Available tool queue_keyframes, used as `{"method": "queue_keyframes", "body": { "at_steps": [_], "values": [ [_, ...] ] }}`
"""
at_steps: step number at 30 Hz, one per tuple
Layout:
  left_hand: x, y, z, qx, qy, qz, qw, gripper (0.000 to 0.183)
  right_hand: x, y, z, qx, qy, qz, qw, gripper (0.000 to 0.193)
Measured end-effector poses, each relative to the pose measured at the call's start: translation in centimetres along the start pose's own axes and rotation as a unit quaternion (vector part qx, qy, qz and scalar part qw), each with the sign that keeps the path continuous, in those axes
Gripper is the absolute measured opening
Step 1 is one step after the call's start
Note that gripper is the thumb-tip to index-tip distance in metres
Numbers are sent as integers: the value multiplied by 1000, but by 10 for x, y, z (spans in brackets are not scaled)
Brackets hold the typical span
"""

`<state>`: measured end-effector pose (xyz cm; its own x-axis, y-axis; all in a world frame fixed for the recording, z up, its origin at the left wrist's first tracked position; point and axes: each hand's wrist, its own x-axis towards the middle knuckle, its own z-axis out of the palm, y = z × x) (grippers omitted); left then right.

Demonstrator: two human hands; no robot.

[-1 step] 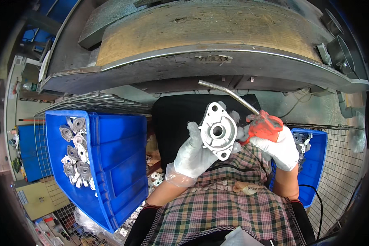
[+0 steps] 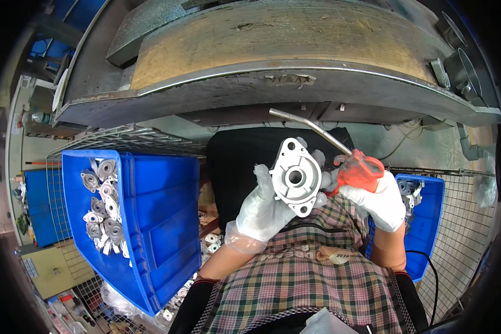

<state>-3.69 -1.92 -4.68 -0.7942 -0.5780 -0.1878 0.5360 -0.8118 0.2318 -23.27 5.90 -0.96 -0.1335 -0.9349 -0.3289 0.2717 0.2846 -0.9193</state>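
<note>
My left hand (image 2: 266, 210), in a white glove, grips a metal casting (image 2: 296, 177) from its left and lower side. The casting is a silvery flange with a round hub, a dark centre bore, and ears with holes at top and bottom. In my gloved right hand (image 2: 379, 205) is a red air blow gun (image 2: 362, 171), its fingers wrapped around the body. The gun's bent metal nozzle tube (image 2: 309, 127) slants up and left, passing above the casting without touching it. The fingertips of my left hand behind the casting are partly hidden.
To the left a tilted blue bin (image 2: 170, 222) holds several similar castings (image 2: 110, 209). Another blue bin (image 2: 428, 214) with metal parts stands at the right, beside wire mesh (image 2: 459, 234). Ahead runs a metal-edged workbench (image 2: 284, 47), with metal cups (image 2: 463, 75) at its right end.
</note>
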Motion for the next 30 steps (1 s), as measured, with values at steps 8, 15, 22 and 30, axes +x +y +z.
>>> {"method": "queue_keyframes", "body": {
  "at_steps": [8, 15, 22, 30],
  "values": [
    [2, -4, 0, 23, 77, 24, 996, 99, 3, -1, 1, -17, -8, 23, 1000, 50],
    [2, -4, -7, -10, 78, 22, 997, 101, 3, 1, 4, -11, -15, 19, 1000, 45],
    [4, -1, -7, -65, 89, 20, 994, 98, 6, -5, 7, -37, -15, 57, 998, 42],
    [9, 15, -10, 21, 15, 11, 1000, 80, 8, 3, 2, -14, -20, 1, 1000, 46]
  ]
}}
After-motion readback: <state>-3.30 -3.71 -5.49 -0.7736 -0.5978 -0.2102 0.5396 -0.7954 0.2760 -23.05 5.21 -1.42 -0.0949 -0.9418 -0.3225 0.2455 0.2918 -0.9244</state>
